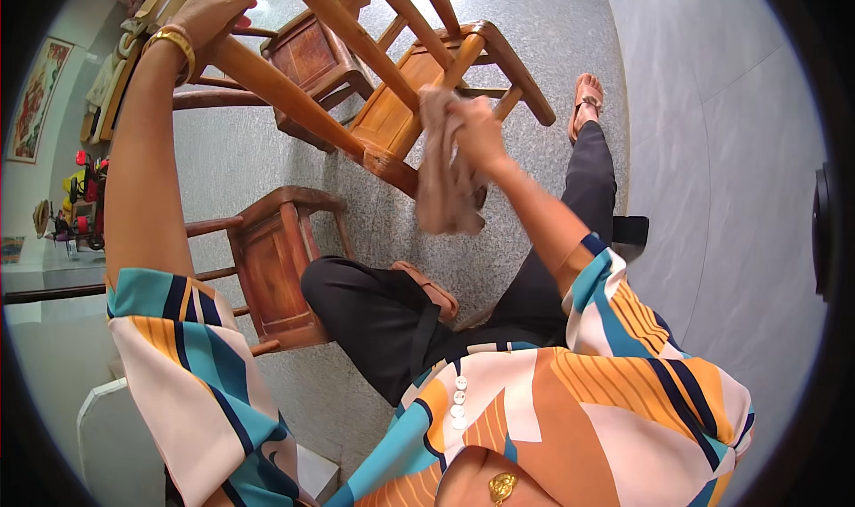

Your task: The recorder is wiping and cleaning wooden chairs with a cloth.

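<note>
A wooden chair (394, 116) is tipped over in front of me, its legs and rungs pointing to the upper left. My left hand (217, 13) rests around the end of one of its legs at the top left, a gold bracelet on the wrist. In my right hand (477, 133) is a brown cloth (447, 173), bunched at the top and hanging down beside the chair's rungs. The cloth is a little blurred. Where the cloth meets the wood, I cannot tell whether they touch.
A second wooden chair (307, 56) stands behind the tipped one. Another, reddish-brown chair (274, 273) is by my bent knee. A grey wall (708, 140) runs along the right, with a dark object (630, 232) at its foot. Shelves and toys are at the far left.
</note>
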The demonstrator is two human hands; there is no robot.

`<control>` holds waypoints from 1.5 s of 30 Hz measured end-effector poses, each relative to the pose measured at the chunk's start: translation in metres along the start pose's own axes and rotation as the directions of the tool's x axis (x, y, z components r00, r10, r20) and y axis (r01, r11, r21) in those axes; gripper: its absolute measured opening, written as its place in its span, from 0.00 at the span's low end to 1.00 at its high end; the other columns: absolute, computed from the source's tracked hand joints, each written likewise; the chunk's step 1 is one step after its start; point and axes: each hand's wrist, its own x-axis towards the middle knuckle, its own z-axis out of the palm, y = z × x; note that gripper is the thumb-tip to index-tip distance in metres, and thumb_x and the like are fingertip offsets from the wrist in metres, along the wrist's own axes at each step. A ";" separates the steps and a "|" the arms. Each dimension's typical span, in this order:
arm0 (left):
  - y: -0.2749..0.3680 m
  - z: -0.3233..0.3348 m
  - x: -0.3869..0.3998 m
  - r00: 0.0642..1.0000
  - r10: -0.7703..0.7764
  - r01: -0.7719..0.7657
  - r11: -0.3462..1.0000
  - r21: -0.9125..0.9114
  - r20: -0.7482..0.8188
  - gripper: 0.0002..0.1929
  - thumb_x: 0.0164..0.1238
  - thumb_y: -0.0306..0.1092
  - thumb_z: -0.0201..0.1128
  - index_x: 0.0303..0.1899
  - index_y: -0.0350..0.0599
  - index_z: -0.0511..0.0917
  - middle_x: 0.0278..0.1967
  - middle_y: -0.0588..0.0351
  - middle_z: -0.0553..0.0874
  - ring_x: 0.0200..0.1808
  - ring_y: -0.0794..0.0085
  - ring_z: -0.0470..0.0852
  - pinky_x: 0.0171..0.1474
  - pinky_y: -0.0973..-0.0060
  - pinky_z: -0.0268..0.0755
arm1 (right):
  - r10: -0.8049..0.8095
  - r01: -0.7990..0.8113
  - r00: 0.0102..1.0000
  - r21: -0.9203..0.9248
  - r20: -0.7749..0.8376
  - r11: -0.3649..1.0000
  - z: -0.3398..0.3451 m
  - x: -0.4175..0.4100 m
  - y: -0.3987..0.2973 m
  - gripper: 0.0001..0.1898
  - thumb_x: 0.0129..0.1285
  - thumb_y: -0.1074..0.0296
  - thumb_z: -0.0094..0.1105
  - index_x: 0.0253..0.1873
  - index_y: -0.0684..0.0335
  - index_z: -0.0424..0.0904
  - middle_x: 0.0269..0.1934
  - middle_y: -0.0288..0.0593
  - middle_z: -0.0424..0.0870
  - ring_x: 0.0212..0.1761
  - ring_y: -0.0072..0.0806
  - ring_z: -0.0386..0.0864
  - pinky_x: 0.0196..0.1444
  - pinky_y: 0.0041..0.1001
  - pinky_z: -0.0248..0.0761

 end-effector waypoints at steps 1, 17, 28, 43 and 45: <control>0.000 0.002 0.001 1.000 0.000 0.000 1.000 -0.005 -0.005 0.36 0.60 0.61 0.57 0.67 0.57 0.60 0.48 0.52 0.78 0.44 0.75 0.81 0.44 0.74 0.78 | -0.073 0.074 0.988 0.006 -0.137 0.997 -0.001 0.020 0.022 0.15 0.51 0.75 0.51 0.44 0.58 0.82 0.37 0.53 0.79 0.40 0.47 0.77 0.48 0.36 0.71; 0.017 0.000 -0.004 0.996 -0.092 0.092 0.993 0.070 -0.002 0.32 0.63 0.56 0.56 0.67 0.63 0.60 0.38 0.55 0.81 0.33 0.79 0.82 0.32 0.81 0.75 | -0.109 0.102 0.994 -0.165 -0.030 0.981 0.029 0.027 -0.018 0.11 0.62 0.65 0.48 0.43 0.68 0.72 0.44 0.63 0.70 0.34 0.56 0.79 0.39 0.43 0.76; 0.028 -0.005 -0.016 0.989 -0.142 0.143 0.990 -0.020 0.039 0.30 0.65 0.49 0.57 0.68 0.63 0.58 0.37 0.56 0.79 0.28 0.77 0.80 0.30 0.80 0.75 | 0.048 -0.174 0.977 0.646 0.208 0.743 -0.084 0.117 -0.010 0.22 0.48 0.80 0.44 0.48 0.62 0.81 0.46 0.50 0.77 0.48 0.31 0.76 0.55 0.29 0.70; 0.057 -0.002 -0.021 0.976 -0.213 0.216 0.974 -0.070 0.049 0.31 0.64 0.48 0.59 0.67 0.61 0.59 0.48 0.57 0.79 0.28 0.81 0.80 0.34 0.83 0.77 | -0.218 0.083 0.947 -0.473 -0.238 0.877 -0.002 0.153 0.061 0.21 0.56 0.49 0.54 0.55 0.45 0.71 0.56 0.49 0.63 0.55 0.48 0.68 0.49 0.43 0.72; 0.058 -0.003 -0.023 0.979 -0.204 0.206 0.972 -0.112 0.028 0.30 0.65 0.48 0.58 0.67 0.61 0.60 0.47 0.56 0.79 0.27 0.81 0.80 0.34 0.83 0.77 | -0.033 -0.039 0.971 -0.293 -0.237 0.955 -0.010 0.137 0.072 0.23 0.57 0.49 0.53 0.57 0.45 0.66 0.53 0.52 0.64 0.52 0.50 0.71 0.49 0.43 0.73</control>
